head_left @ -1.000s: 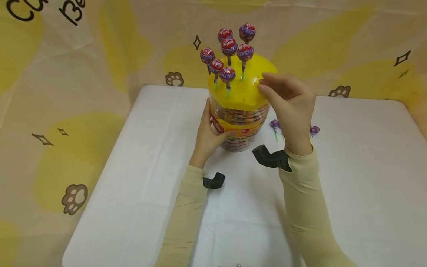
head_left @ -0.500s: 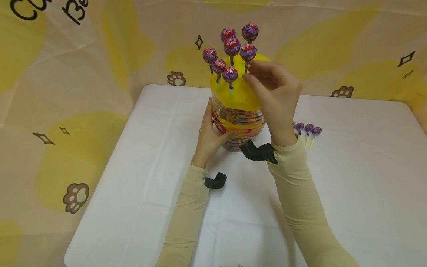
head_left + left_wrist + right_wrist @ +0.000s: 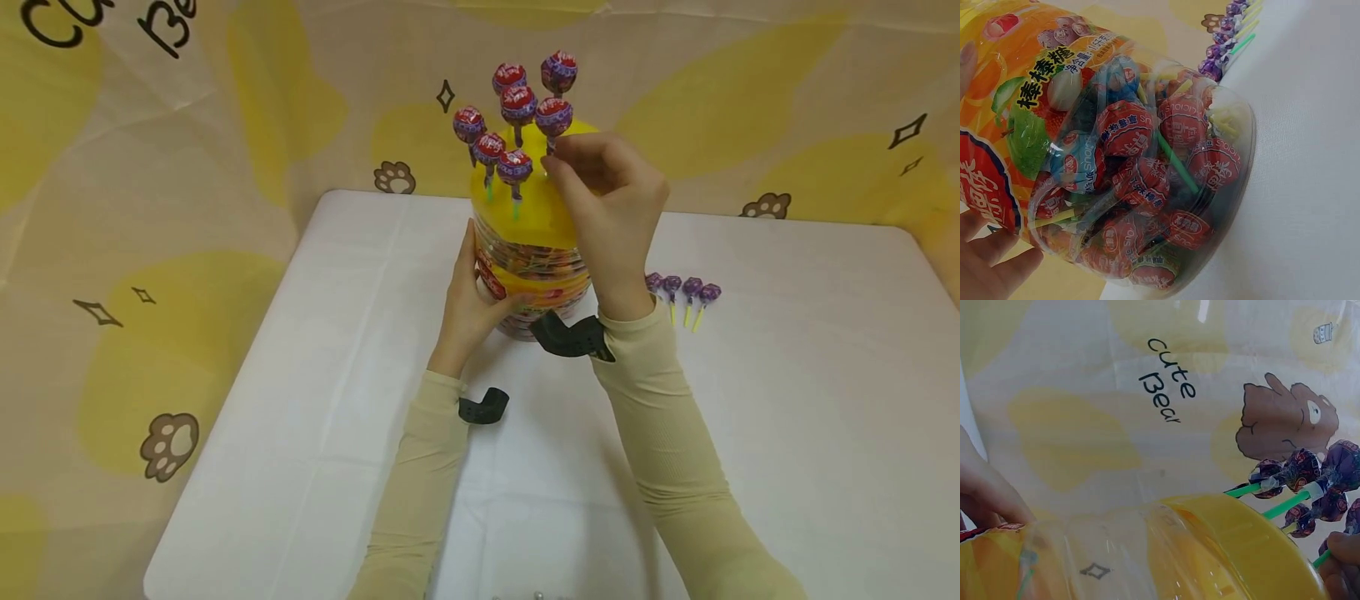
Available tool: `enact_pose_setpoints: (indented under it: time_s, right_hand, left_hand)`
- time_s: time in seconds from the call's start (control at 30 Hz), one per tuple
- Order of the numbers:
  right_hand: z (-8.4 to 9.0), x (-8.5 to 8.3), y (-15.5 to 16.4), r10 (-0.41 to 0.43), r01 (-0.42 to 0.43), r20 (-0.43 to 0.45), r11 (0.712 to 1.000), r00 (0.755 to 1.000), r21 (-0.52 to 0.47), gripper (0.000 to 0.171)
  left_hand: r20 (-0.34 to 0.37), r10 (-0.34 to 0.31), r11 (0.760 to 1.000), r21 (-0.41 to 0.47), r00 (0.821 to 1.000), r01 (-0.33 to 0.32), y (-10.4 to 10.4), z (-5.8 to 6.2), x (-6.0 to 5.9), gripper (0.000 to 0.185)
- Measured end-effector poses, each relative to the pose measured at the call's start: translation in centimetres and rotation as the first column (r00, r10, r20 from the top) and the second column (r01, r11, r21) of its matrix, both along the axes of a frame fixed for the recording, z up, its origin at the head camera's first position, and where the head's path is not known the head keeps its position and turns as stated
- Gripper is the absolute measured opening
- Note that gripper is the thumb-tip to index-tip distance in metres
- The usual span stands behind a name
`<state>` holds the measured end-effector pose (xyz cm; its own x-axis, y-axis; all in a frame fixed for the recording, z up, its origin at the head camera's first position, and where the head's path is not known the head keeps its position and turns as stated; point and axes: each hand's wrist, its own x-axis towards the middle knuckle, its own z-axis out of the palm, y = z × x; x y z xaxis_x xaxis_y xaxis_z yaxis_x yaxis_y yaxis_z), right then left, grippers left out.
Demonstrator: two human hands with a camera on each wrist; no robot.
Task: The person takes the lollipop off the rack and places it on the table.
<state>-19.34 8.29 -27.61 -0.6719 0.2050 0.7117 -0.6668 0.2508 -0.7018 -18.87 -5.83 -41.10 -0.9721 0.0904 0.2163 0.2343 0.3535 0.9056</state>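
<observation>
A clear plastic candy jar (image 3: 532,287) with a yellow lid (image 3: 536,221) stands on the table. Several red-and-purple lollipops (image 3: 514,167) stand upright in the lid, sticks down. My left hand (image 3: 472,304) holds the jar's left side; its fingers (image 3: 997,262) also show in the left wrist view. The jar is full of wrapped lollipops (image 3: 1125,128). With thumb and forefinger, my right hand (image 3: 618,200) pinches the stick of the rightmost front lollipop (image 3: 553,117), just below the wrapper. In the right wrist view, the thumb is at a green stick (image 3: 1322,558) above the lid.
Behind the right wrist, several purple lollipops (image 3: 692,287) lie in a row on the white table (image 3: 795,400). A yellow patterned cloth (image 3: 720,100) hangs behind the table and along its left. Small shiny bits (image 3: 538,595) show at the bottom edge.
My right hand has moved left from the lid's right side and taken hold of a lollipop stick. More of the purple row has come into sight. My left hand stays on the jar.
</observation>
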Motion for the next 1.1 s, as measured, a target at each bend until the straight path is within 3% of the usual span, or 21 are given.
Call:
enact_pose_setpoints:
  time_s: [0.4,0.67,1.1]
  right_hand:
    - [0.24,-0.28,-0.28,0.084,-0.069,0.083,0.983,0.993,-0.168,0.010]
    - [-0.35,-0.28,0.04,0.071,-0.069,0.012,0.990,0.997,-0.124,0.012]
    - [-0.08,-0.25,0.13,0.080,-0.074,0.036,0.987,0.996,-0.145,0.011]
  left_hand:
    - [-0.016,0.016,1.000,-0.007,1.000,-0.016,-0.25,0.07,-0.09,0.104]
    - [-0.016,0.006,1.000,-0.006,1.000,-0.006,-0.06,-0.41,0.00,0.104]
    - [-0.009,0.008,1.000,0.005,1.000,-0.008,0.03,-0.12,0.11,0.105]
